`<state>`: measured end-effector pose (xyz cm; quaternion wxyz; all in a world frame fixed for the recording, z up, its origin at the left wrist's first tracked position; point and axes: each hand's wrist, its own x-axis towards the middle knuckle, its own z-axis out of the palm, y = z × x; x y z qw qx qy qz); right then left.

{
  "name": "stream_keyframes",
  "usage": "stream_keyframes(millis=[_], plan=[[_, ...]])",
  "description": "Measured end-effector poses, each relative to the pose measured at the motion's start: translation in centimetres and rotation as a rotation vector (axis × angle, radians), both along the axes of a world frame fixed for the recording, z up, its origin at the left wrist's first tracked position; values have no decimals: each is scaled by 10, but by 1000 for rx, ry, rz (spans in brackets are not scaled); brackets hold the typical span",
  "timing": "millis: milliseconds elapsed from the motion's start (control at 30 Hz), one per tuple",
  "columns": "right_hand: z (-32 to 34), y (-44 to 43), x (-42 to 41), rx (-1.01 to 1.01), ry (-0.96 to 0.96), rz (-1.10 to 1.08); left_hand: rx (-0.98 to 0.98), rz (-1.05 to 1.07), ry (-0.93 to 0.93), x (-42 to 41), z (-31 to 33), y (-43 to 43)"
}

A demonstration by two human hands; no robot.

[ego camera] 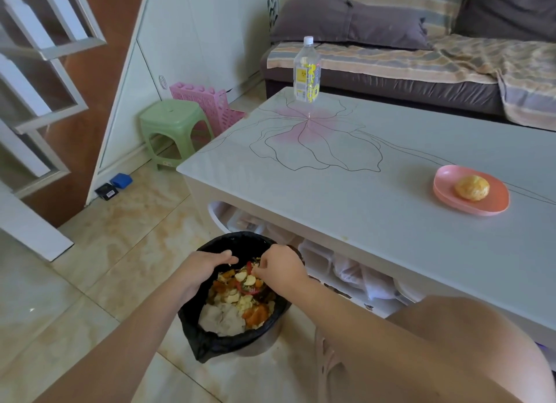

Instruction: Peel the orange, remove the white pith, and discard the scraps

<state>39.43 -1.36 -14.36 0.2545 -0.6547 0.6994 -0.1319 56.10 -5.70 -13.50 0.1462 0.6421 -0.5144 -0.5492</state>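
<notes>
The peeled orange (471, 187) lies on a pink plate (442, 192) on the white table, far right. On the floor in front of the table stands a trash bin (207, 339) lined with a black bag, holding orange peel and pith scraps (240, 294) among other waste. Both hands hover over the bin's mouth. My left hand (204, 262) is cupped palm down, fingers bent, above the left rim. My right hand (278, 265) has its fingertips curled close together above the scraps; whether small bits sit between them is hidden.
A clear water bottle (307, 70) stands at the table's far end. The table (346, 198) has storage boxes under it. A green stool (173, 126) and pink basket (210, 101) stand left of it, a sofa behind. My knee (451, 336) is at lower right.
</notes>
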Motion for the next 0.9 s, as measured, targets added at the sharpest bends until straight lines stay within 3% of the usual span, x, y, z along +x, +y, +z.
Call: stream_keyframes(millis=[200,367,600,900], plan=[[-8,3,-1,-59,-139,-54,17,72,28,2,1,4],[-12,0,-3,-99,-101,-104,-15,118,6,1,-2,2],[-17,6,-7,82,-55,24,73,-95,-44,1,-2,2],[-20,4,-10,89,-242,-118,-33,145,-7,3,-6,1]])
